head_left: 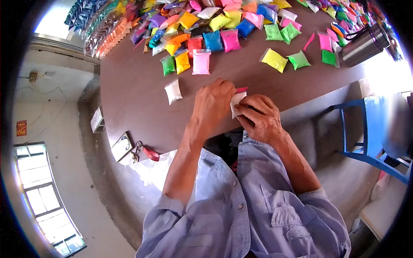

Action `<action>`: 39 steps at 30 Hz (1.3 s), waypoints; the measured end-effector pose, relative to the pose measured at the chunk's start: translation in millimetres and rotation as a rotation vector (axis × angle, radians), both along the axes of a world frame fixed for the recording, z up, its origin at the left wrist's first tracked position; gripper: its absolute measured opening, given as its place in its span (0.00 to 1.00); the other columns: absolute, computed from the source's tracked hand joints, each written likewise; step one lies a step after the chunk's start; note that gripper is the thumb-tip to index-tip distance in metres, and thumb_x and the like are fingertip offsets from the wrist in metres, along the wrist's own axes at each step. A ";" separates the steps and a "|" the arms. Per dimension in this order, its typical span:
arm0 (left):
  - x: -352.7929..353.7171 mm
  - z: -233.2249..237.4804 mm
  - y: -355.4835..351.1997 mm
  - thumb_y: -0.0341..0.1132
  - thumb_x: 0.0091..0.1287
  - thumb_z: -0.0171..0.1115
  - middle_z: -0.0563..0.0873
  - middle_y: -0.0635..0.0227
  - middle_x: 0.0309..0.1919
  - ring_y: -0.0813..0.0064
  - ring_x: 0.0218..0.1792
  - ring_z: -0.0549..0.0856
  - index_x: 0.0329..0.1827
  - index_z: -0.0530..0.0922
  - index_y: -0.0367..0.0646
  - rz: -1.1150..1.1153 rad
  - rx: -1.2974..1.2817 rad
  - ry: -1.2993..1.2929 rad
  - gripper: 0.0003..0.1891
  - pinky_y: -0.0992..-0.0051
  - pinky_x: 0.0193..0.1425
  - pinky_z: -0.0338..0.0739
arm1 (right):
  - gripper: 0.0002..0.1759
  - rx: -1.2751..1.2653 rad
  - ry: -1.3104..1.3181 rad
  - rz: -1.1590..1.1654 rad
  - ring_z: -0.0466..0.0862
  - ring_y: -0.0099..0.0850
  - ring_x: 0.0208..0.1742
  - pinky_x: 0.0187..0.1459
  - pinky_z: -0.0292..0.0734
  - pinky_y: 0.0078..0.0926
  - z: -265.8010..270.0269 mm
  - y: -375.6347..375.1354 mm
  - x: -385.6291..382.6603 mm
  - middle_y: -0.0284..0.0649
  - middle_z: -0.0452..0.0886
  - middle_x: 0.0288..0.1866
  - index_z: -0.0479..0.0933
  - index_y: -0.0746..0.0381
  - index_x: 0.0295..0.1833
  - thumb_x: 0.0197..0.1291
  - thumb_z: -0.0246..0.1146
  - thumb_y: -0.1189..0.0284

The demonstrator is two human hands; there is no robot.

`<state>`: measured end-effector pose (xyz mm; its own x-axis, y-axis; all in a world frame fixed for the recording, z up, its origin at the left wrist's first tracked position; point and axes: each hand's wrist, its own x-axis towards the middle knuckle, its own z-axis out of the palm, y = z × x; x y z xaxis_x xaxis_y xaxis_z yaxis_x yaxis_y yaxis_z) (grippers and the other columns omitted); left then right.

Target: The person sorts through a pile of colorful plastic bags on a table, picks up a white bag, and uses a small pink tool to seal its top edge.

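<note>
Near the front edge of the table, a small white packet with a red strip along its top is between my hands. My right hand pinches its side and lower part with thumb and fingers. At its upper left edge, my left hand is closed, the fingertips right by the red strip and partly hidden behind the knuckles. Another white packet lies on the table left of my left hand. Beyond it sit a light pink packet, an orange-yellow packet and a green packet.
Many coloured packets are heaped across the back of the brown table. A steel flask lies at the right, near a pink stick. A phone and keys with a red fob rest at the left edge. A blue chair stands right.
</note>
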<state>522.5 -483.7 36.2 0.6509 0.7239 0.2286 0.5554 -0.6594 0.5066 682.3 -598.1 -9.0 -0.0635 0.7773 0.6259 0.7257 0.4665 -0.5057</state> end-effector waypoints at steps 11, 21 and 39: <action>-18.3 10.2 -26.2 0.30 0.69 0.69 0.89 0.55 0.36 0.52 0.38 0.89 0.41 0.86 0.36 0.062 -0.126 -0.098 0.06 0.60 0.43 0.82 | 0.18 -0.008 0.019 -0.035 0.86 0.38 0.54 0.58 0.82 0.40 4.2 0.4 -3.3 0.36 0.85 0.52 0.86 0.57 0.48 0.48 0.77 0.76; -27.1 14.6 -25.7 0.29 0.69 0.69 0.89 0.54 0.36 0.53 0.37 0.89 0.41 0.85 0.35 0.143 -0.084 -0.144 0.05 0.62 0.44 0.82 | 0.19 -0.029 0.042 -0.051 0.86 0.38 0.52 0.57 0.82 0.39 4.6 -1.3 -4.2 0.35 0.84 0.51 0.86 0.55 0.46 0.45 0.77 0.76; -26.0 5.8 -41.7 0.29 0.70 0.68 0.89 0.54 0.36 0.50 0.38 0.89 0.40 0.85 0.36 0.150 -0.065 -0.152 0.04 0.59 0.43 0.82 | 0.19 -0.011 0.044 -0.067 0.86 0.40 0.51 0.55 0.82 0.39 1.7 0.6 -7.8 0.34 0.84 0.50 0.86 0.55 0.46 0.45 0.77 0.76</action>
